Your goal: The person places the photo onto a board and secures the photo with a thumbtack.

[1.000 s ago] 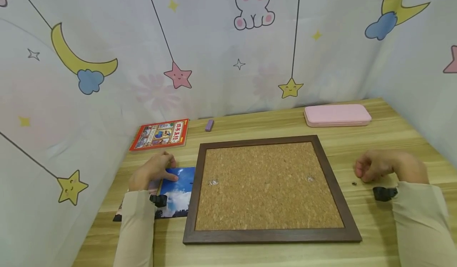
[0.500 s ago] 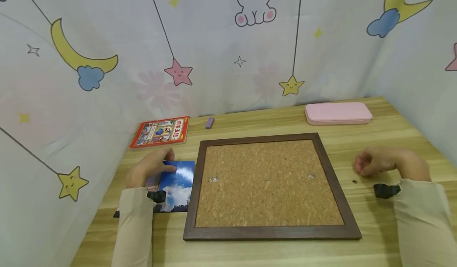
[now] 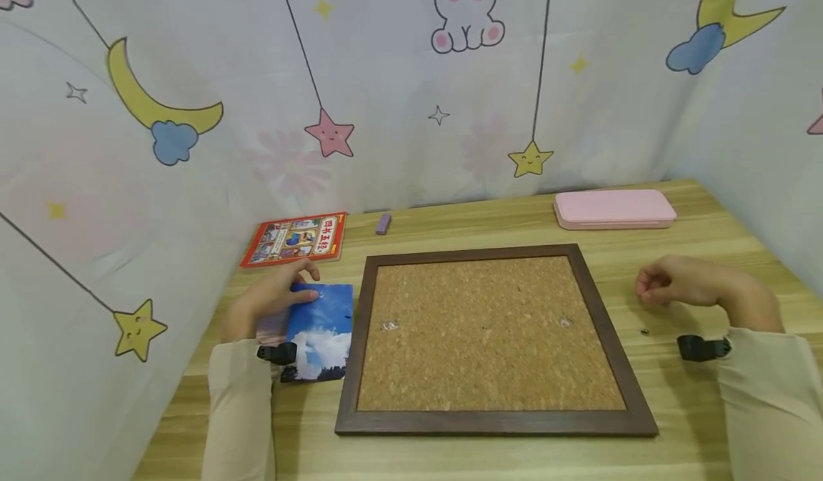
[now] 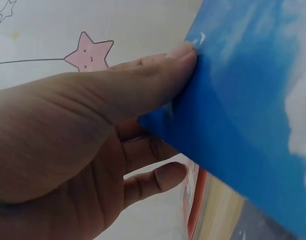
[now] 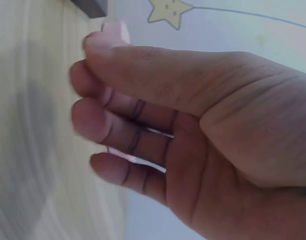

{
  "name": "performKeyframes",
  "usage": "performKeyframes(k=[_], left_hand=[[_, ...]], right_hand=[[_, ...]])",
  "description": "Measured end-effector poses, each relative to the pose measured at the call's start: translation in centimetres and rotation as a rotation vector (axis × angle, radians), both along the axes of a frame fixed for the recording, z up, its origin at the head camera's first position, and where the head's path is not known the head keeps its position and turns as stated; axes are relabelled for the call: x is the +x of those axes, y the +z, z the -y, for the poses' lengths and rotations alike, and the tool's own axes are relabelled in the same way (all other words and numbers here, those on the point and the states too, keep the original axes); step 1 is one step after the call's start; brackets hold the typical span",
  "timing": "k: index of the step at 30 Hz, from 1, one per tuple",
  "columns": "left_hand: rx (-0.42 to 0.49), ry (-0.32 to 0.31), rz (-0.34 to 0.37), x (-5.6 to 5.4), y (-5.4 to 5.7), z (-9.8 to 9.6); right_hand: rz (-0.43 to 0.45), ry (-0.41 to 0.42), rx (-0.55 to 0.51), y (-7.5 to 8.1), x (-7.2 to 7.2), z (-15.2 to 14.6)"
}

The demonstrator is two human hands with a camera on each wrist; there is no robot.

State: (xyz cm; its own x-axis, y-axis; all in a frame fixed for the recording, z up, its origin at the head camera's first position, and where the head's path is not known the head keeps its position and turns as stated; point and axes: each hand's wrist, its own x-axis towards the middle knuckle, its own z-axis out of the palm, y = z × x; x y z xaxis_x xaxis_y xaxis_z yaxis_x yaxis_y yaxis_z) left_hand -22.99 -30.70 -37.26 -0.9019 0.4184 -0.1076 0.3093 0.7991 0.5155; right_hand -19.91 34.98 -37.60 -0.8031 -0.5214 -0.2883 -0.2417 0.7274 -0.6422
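My left hand (image 3: 270, 295) pinches the corner of a glossy photo (image 3: 324, 331) of blue sky, white clouds and dark treetops. The left wrist view shows the thumb flat on its face, other fingers (image 4: 170, 176) behind it. Another pinkish picture (image 3: 273, 327) peeks out beside the sky photo, mostly hidden by the hand and wrist. Right of the photo lies a cork board (image 3: 489, 345) in a dark brown frame. Beyond the board's right side, my right hand (image 3: 691, 284) hovers with loosely curled fingers; nothing shows between them. Below it sits a tiny dark metallic piece (image 3: 645, 331).
A red book (image 3: 296, 239) lies behind my left hand, with a small purple block (image 3: 383, 224) to its right. At the back right is a pink case (image 3: 614, 209). Two small shiny bits (image 3: 389, 326) mark the cork. A patterned curtain (image 3: 386, 73) encloses the wooden table (image 3: 501, 459).
My left hand has raised the sky photo and shifted it slightly away from me. The dark corner of the other picture no longer shows beside my forearm. My right hand has risen a little.
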Motion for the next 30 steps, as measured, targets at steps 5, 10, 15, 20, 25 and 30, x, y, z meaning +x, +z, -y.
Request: performKeyframes(k=[5,10,15,20,25,30], left_hand=[[-0.011,0.014,-0.039,0.5,0.4,0.7],[-0.011,0.045,-0.077,1.1,1.1,1.1],[0.03,0.039,-0.13,1.2,1.9,1.0],[0.032,0.044,-0.133,1.2,2.6,0.4],[0.048,0.035,-0.123,1.4,3.0,-0.1],[0.029,-0.004,-0.125,0.7,4.3,-0.6]], right_hand=[[-0.097,-0.037,0.011,0.4,-0.1,0.4],[-0.164,-0.054,-0.003,0.5,-0.2,0.7],[-0.252,-0.057,-0.022,1.0,-0.4,1.4],[-0.266,-0.074,-0.019,1.5,-0.2,2.3],[-0.312,-0.043,-0.062,1.4,-0.3,3.2],[-0.374,0.011,-0.125,1.1,-0.8,4.3]])
